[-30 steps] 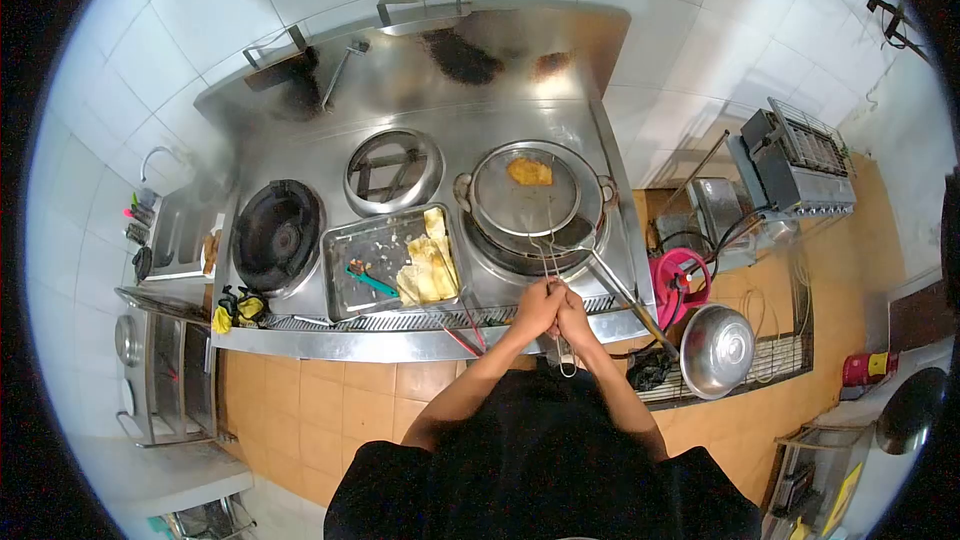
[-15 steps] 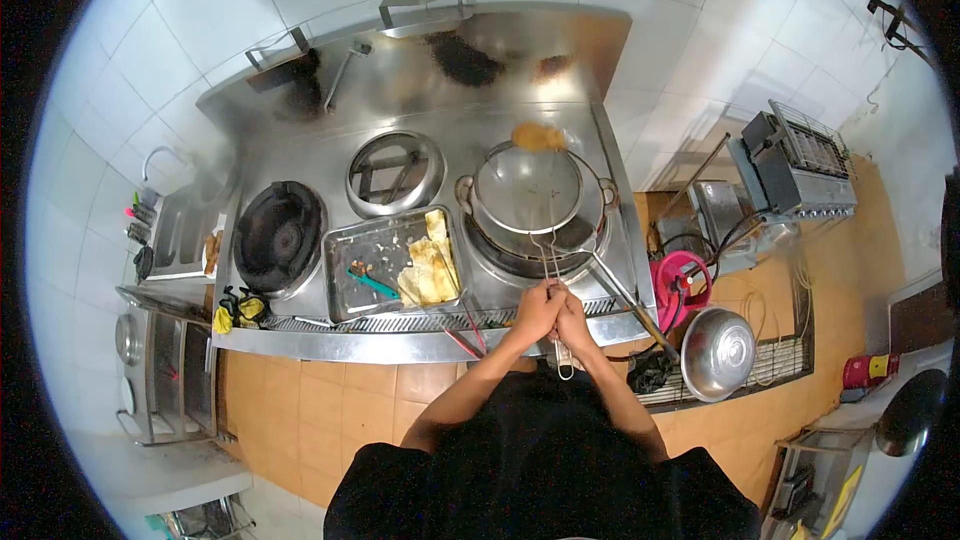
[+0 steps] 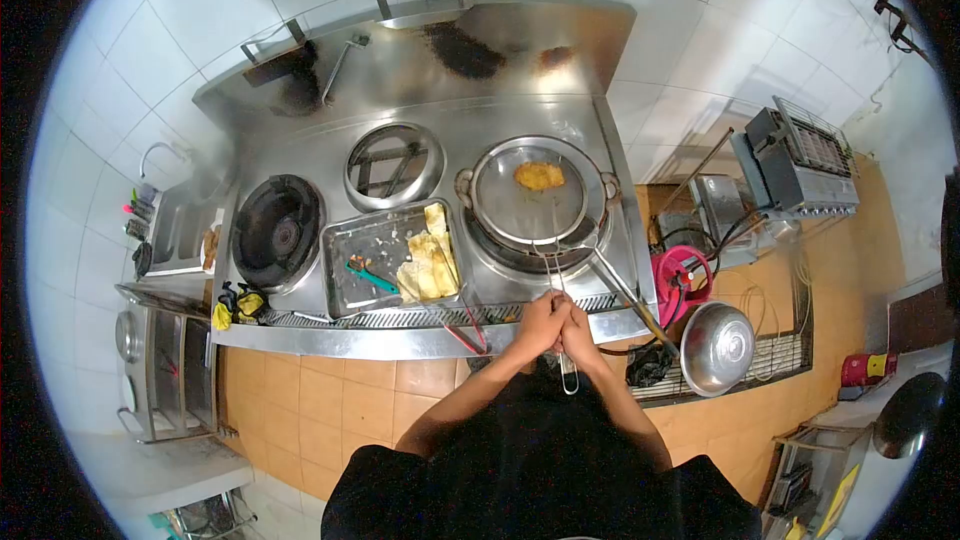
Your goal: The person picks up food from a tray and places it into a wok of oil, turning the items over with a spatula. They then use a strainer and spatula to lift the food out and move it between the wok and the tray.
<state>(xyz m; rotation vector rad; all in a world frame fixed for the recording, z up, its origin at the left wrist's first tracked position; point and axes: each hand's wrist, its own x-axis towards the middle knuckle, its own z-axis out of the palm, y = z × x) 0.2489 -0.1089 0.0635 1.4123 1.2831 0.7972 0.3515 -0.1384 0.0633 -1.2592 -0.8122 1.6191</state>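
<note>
Both of my hands are closed together around the long wire handle of a round mesh strainer [image 3: 503, 202]. My left hand [image 3: 541, 324] and my right hand [image 3: 574, 328] overlap at the stove's front edge, and the handle's looped end sticks out below them. On the mesh lies one golden-brown fried piece [image 3: 540, 176]. The strainer is over a two-handled wok [image 3: 610, 187], which it partly hides. A ladle [image 3: 630, 292] with a long handle leans across the wok's right front side. Left of the wok, a metal tray [image 3: 375, 227] holds pale yellow folded pieces [image 3: 428, 265] and a teal-handled tool [image 3: 373, 278].
Red-handled tongs [image 3: 467, 335] rest over the tray's edge. A black burner [image 3: 278, 230] and a ring burner [image 3: 396, 168] lie left. To the right are a pink plastic item [image 3: 684, 280], a metal bowl [image 3: 717, 350] and a gas grill [image 3: 803, 162].
The fried piece, blurred at the strainer's far edge before, is now on the mesh, nearer me. The strainer has shifted slightly and my hands are a little lower.
</note>
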